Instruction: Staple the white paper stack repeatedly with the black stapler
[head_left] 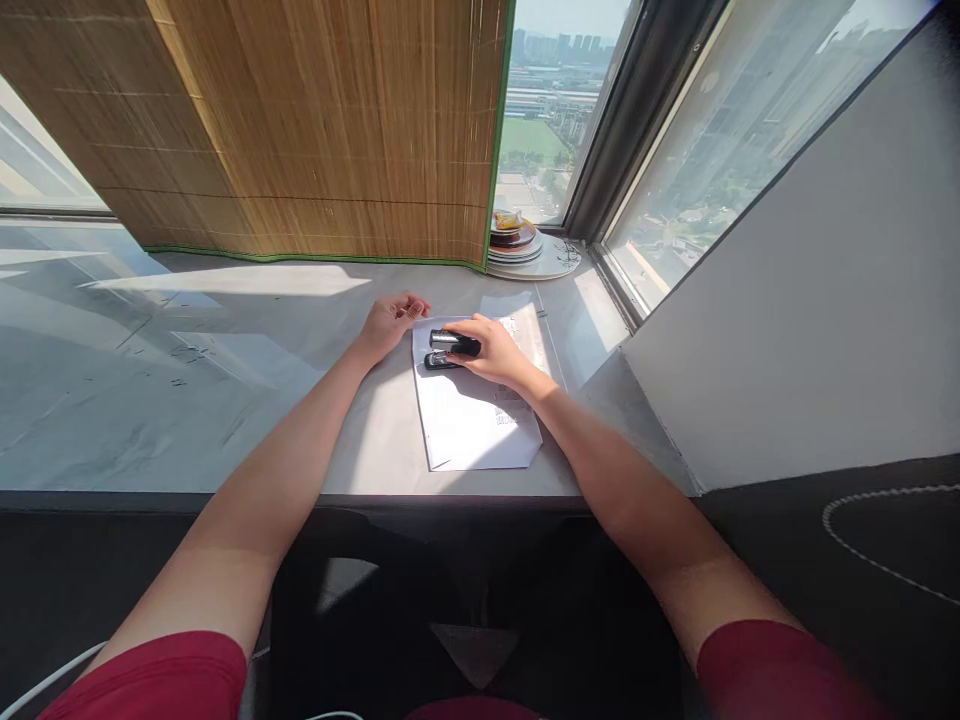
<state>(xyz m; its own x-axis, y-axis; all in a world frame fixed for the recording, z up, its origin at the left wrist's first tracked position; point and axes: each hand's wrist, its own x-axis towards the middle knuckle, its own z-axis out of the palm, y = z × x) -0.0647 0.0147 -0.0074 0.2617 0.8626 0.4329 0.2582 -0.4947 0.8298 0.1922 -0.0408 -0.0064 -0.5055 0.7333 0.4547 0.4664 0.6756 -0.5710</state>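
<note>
One stapler (447, 341) is the clock's centre. Two hands are there: left hand (391, 324) at ten o'clock, right hand (493, 349) at three. At six there are at least two papers (469, 430); between one and two, at least four plates (516, 252). One blind (337, 130) is at eleven, one cord (827, 515) at four.

Arms (300, 430) forward, right fingers (466, 326) curled (left fingers (409, 300) bent)

The stapler (448, 341) is black, the papers (472, 435) printed dark on white, the blind (337, 130) green-edged brown.
</note>
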